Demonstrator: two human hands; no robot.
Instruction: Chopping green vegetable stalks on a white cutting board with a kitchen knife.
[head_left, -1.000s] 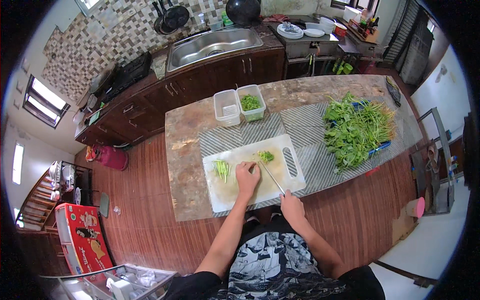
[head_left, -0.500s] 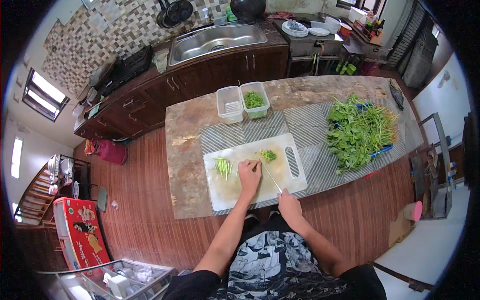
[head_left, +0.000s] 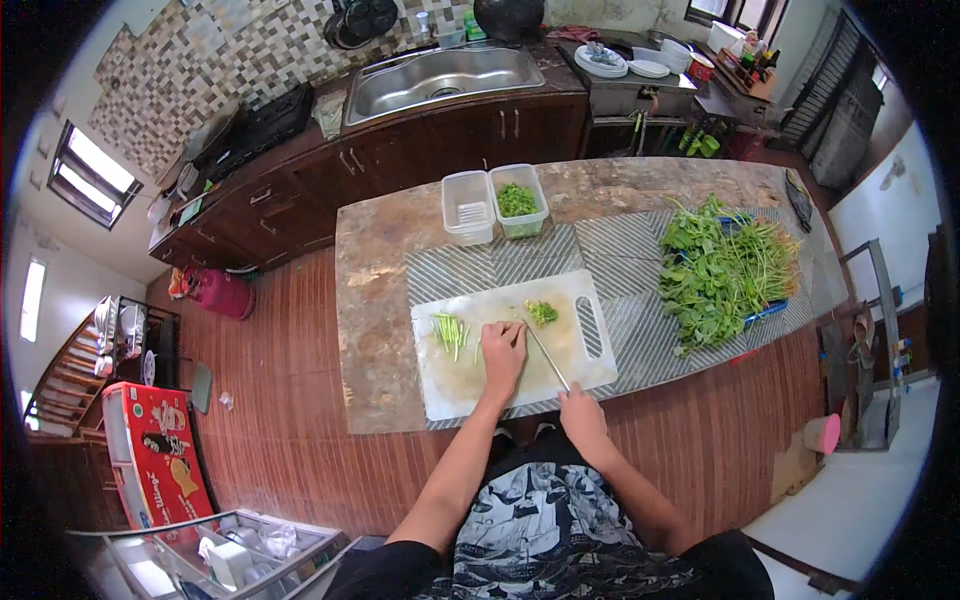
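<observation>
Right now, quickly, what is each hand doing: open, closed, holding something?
Left hand: fingers curled, over the board; whether it holds anything can't be told.
Right hand: closed, holding the knife.

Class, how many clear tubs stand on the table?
2: the left tub and, beside it, the right tub, holding chopped greens; both near the far edge of the table.

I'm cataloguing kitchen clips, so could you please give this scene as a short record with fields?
Left hand: bent over the cutting board, grip unclear
Right hand: holds the knife
On board: stems at left, chopped greens by the knife tip
Behind board: two tubs, chopped leaves in the right one
Right of board: leafy bunch on a blue tray
</observation>
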